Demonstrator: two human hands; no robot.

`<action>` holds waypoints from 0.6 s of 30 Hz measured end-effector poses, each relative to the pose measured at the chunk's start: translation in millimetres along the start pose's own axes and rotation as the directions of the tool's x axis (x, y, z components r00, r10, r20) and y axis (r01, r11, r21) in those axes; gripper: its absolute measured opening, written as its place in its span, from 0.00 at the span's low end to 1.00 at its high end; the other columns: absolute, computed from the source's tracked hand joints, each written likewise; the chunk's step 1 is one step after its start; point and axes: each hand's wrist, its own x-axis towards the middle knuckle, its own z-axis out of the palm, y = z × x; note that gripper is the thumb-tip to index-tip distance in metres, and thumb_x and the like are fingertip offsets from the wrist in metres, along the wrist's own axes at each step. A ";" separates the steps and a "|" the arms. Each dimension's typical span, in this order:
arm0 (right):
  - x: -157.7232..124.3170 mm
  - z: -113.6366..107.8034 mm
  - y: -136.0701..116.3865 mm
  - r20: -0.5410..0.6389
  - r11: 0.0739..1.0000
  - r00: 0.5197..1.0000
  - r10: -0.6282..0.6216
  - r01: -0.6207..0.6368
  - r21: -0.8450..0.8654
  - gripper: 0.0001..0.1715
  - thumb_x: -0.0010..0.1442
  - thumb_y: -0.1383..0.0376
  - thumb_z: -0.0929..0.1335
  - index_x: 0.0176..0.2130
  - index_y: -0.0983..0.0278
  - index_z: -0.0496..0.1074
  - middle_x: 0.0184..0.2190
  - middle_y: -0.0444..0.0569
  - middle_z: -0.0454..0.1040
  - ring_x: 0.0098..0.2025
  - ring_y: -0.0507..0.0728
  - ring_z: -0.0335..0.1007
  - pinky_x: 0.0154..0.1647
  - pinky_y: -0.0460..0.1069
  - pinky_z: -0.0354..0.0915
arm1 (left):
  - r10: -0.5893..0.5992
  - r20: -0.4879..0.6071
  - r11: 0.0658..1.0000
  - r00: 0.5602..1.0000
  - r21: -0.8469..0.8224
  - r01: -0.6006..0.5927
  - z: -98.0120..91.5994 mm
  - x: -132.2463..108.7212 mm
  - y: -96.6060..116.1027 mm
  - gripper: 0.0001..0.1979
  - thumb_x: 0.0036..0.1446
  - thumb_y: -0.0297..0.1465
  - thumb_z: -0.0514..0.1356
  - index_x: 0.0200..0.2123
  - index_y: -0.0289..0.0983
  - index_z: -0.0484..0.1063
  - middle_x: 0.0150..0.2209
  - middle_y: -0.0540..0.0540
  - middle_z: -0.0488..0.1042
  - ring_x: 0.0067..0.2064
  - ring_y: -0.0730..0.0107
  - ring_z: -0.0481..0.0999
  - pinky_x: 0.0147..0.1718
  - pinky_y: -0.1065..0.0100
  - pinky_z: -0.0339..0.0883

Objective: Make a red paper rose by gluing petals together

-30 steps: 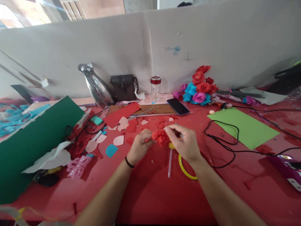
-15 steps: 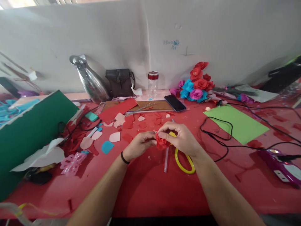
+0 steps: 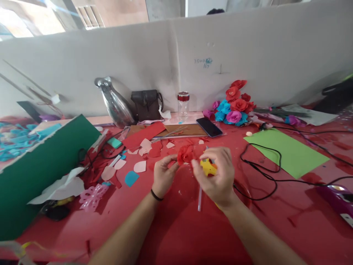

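A red paper flower (image 3: 185,154) is pinched at its left side by my left hand (image 3: 164,175), thumb and fingers closed on it above the table. My right hand (image 3: 216,173) is just to the right of the flower. Its fingers are bent but apart from the thumb, with nothing visible held. Behind and under the right hand lies a yellow tool (image 3: 207,167), mostly hidden, so its kind is unclear. A thin translucent stick (image 3: 199,198) lies on the table below the flower.
Cut paper petals (image 3: 139,166) lie scattered at left, beside a green box (image 3: 52,173). At the back stand a steel jug (image 3: 117,106), a brown bag (image 3: 147,105), a glass jar (image 3: 183,108) and paper flowers (image 3: 234,105). A black cord (image 3: 261,169) crosses green paper (image 3: 292,152).
My right hand has come off the flower and opened out to the right. The left hand keeps the flower, which now faces up differently. The camera view has tilted upward.
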 end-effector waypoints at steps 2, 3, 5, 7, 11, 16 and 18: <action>-7.7 7.1 -5.8 0.017 0.984 0.991 -0.134 0.135 -0.112 0.15 0.51 0.59 0.72 0.36 0.62 0.65 0.33 0.49 0.70 0.38 0.58 0.65 0.41 0.56 0.63 | -0.004 -0.065 0.998 0.998 -0.067 0.000 1.6 -2.7 -0.9 0.08 0.46 0.30 0.64 0.33 0.36 0.78 0.33 0.45 0.81 0.35 0.66 0.77 0.40 0.66 0.69; -11.2 10.8 -7.7 0.019 0.974 0.986 -0.164 0.165 -0.156 0.18 0.50 0.57 0.73 0.37 0.62 0.65 0.35 0.50 0.70 0.39 0.59 0.66 0.42 0.56 0.63 | -0.008 -0.086 0.995 0.996 -0.095 0.000 2.5 -4.1 -0.4 0.08 0.46 0.30 0.64 0.33 0.36 0.78 0.33 0.45 0.81 0.35 0.66 0.77 0.40 0.66 0.70; -16.2 16.9 -9.6 0.012 0.961 0.984 -0.178 0.177 -0.215 0.19 0.50 0.57 0.73 0.39 0.63 0.66 0.36 0.51 0.70 0.40 0.60 0.66 0.42 0.57 0.63 | -0.013 -0.103 0.991 0.995 -0.131 -0.001 4.8 -6.7 1.5 0.08 0.46 0.30 0.64 0.32 0.36 0.78 0.33 0.46 0.80 0.35 0.66 0.77 0.39 0.66 0.70; -18.4 19.6 -9.4 0.013 0.950 0.982 -0.190 0.188 -0.249 0.15 0.52 0.61 0.73 0.38 0.63 0.68 0.36 0.51 0.70 0.40 0.59 0.65 0.43 0.56 0.62 | -0.017 -0.093 0.989 0.996 -0.145 0.004 7.4 -8.4 3.6 0.07 0.44 0.29 0.65 0.31 0.36 0.77 0.31 0.46 0.80 0.34 0.67 0.77 0.39 0.67 0.70; -16.5 16.3 -7.0 0.042 0.935 0.966 -0.254 0.256 -0.246 0.08 0.54 0.68 0.72 0.36 0.61 0.72 0.33 0.49 0.70 0.39 0.57 0.63 0.43 0.55 0.63 | -0.031 -0.074 0.975 0.997 -0.220 0.014 10.3 -8.1 6.1 0.06 0.44 0.29 0.66 0.29 0.37 0.77 0.29 0.48 0.79 0.31 0.70 0.76 0.36 0.70 0.70; -14.1 11.5 -3.5 0.063 0.911 0.928 -0.367 0.372 -0.176 0.09 0.55 0.72 0.70 0.38 0.62 0.73 0.32 0.48 0.70 0.39 0.56 0.63 0.42 0.52 0.65 | -0.011 -0.082 0.952 0.997 -0.306 -0.015 9.3 -5.4 9.8 0.07 0.41 0.30 0.69 0.26 0.37 0.76 0.25 0.51 0.77 0.27 0.74 0.73 0.32 0.71 0.69; -14.5 11.5 -2.4 0.060 0.909 0.924 -0.377 0.382 -0.165 0.09 0.55 0.71 0.70 0.38 0.62 0.72 0.34 0.49 0.70 0.40 0.56 0.63 0.43 0.52 0.66 | -0.008 -0.071 0.954 0.997 -0.301 -0.014 9.0 -5.4 12.0 0.07 0.40 0.31 0.69 0.25 0.36 0.75 0.23 0.51 0.77 0.25 0.74 0.72 0.31 0.71 0.69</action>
